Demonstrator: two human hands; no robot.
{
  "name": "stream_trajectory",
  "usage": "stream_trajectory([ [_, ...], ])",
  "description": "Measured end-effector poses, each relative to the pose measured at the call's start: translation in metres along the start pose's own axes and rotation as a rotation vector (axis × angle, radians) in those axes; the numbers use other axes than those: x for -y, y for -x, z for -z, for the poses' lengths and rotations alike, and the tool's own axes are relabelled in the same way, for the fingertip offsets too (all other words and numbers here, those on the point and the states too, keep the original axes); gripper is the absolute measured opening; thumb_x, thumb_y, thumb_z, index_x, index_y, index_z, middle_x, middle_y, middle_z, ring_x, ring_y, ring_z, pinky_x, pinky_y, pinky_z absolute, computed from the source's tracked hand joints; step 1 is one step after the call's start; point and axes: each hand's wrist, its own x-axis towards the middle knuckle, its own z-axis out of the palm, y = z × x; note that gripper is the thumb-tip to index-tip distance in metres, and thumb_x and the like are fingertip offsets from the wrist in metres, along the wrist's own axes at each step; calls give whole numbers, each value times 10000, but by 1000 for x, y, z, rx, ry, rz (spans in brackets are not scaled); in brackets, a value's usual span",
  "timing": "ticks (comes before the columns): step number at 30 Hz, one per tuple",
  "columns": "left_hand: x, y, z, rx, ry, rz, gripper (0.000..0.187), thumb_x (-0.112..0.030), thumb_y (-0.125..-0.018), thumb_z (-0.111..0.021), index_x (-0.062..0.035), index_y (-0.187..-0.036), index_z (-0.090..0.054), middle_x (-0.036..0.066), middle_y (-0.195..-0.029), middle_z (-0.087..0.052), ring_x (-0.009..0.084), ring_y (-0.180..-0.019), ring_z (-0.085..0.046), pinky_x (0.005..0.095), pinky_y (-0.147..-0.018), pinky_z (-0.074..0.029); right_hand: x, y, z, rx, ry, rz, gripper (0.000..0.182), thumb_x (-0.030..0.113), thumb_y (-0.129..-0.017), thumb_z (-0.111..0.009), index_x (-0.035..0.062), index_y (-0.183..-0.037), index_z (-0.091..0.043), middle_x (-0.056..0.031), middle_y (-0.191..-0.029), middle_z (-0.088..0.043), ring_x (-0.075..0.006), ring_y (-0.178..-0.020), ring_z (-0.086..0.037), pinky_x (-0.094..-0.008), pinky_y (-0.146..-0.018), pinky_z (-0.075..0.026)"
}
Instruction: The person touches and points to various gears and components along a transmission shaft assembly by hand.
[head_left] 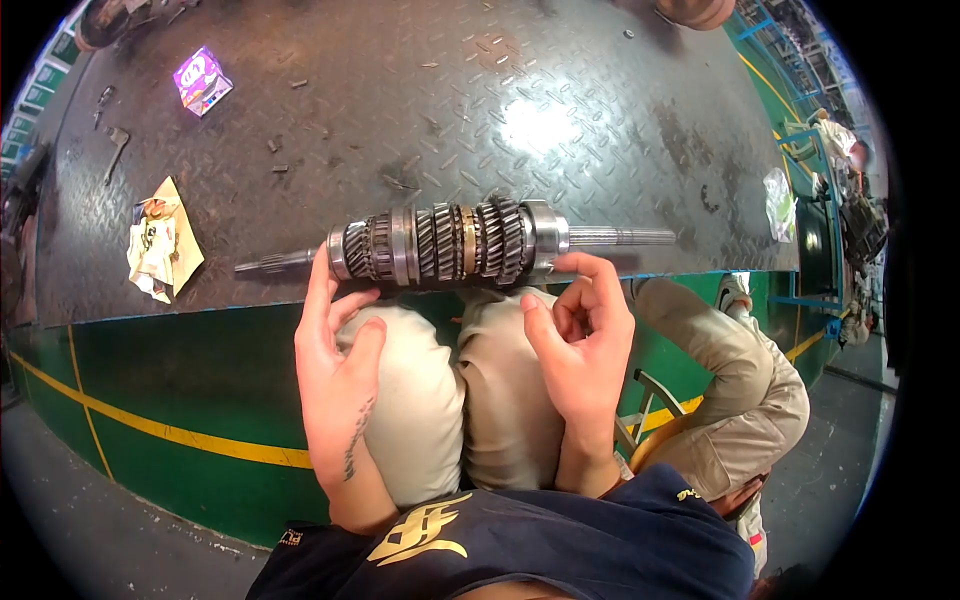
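Lying crosswise along the bench edge (150,300), the gear shaft (450,243) is steadied by the loosely open left hand (335,370) and right hand (585,345) at opposite ends of its gear stack.

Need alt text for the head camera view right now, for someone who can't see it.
A geared transmission shaft lies along the near edge of a dark tread-plate platform, the left hand touching its left end and the right hand its right end. Crumpled paper and a purple packet lie farther left.
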Motion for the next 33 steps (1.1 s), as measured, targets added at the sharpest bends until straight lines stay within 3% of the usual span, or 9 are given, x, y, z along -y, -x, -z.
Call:
stream_trajectory([
  [3, 1, -1, 0, 0, 2, 1, 770, 76, -764, -514, 11, -1507, -325, 150, -1312, -543, 212, -1078, -592, 325, -978, -447, 3, 0, -3, 57, 9, 24, 371, -9, -802, -713, 23, -1135, -552, 75, -651, -368, -7, -585, -310, -185, -522, -247],
  [11, 1, -1, 0, -15, 3, 11, 772, 73, -763, -521, 10, -1508, -326, 152, -1317, -542, 215, -1078, -595, 323, -975, -450, -3, 4, 1, 20, 56, -100, 207, 61, -767, -759, -16, -776, -567, 49, -538, -365, -52, -510, -318, -223, -482, -274],
  [14, 1, -1, 1, -8, -4, -2, 772, 71, -763, -522, 9, -1508, -328, 154, -1322, -542, 215, -1079, -597, 322, -975, -449, -2, 1, 0, 24, 35, -59, 225, 50, -760, -759, -7, -922, -614, 47, -558, -380, -52, -525, -333, -224, -488, -285],
  [19, 1, -2, 0, 2, 6, -8, 771, 67, -764, -526, 8, -1507, -331, 155, -1319, -548, 214, -1080, -597, 327, -976, -449, 0, -1, -6, 6, 94, 62, 568, 1, -764, -727, 45, -1297, -537, 78, -608, -336, -27, -563, -301, -205, -510, -237],
  [20, 0, -1, 0, 1, 6, -8, 771, 67, -764, -526, 8, -1507, -331, 155, -1319, -548, 214, -1080, -597, 327, -976, -449, 8, 1, -3, -44, 109, 4, 334, 17, -788, -727, 17, -1099, -607, 89, -600, -345, -19, -555, -293, -207, -501, -228],
  [23, 0, -1, 0, -7, -2, 2, 768, 66, -764, -524, 8, -1506, -333, 152, -1313, -551, 213, -1077, -596, 330, -978, -449, -5, 3, 1, 60, 92, -136, 185, 72, -783, -758, 1, -860, -605, 54, -558, -358, -32, -541, -334, -225, -489, -278],
  [25, 1, -2, 0, 3, 7, -8, 766, 64, -764, -523, 9, -1504, -336, 153, -1308, -550, 215, -1075, -595, 331, -979, -449, -4, 2, 0, 25, 71, -109, 260, 78, -792, -760, 7, -699, -528, 63, -540, -337, -22, -533, -313, -221, -483, -255],
  [29, 0, -1, 1, -2, 8, 4, 765, 63, -762, -522, 10, -1503, -338, 155, -1305, -549, 216, -1074, -594, 333, -982, -448, -4, 0, -2, -10, -17, -58, 198, 52, -784, -748, 5, -895, -590, 59, -578, -366, -26, -554, -324, -211, -502, -266],
  [33, 0, -2, 2, 4, -7, 3, 765, 58, -761, -521, 12, -1502, -338, 158, -1309, -546, 219, -1076, -593, 337, -983, -450, 2, -1, -3, 23, -8, 2, 496, 26, -769, -737, 28, -1239, -576, 45, -619, -397, -40, -573, -343, -210, -524, -299],
])
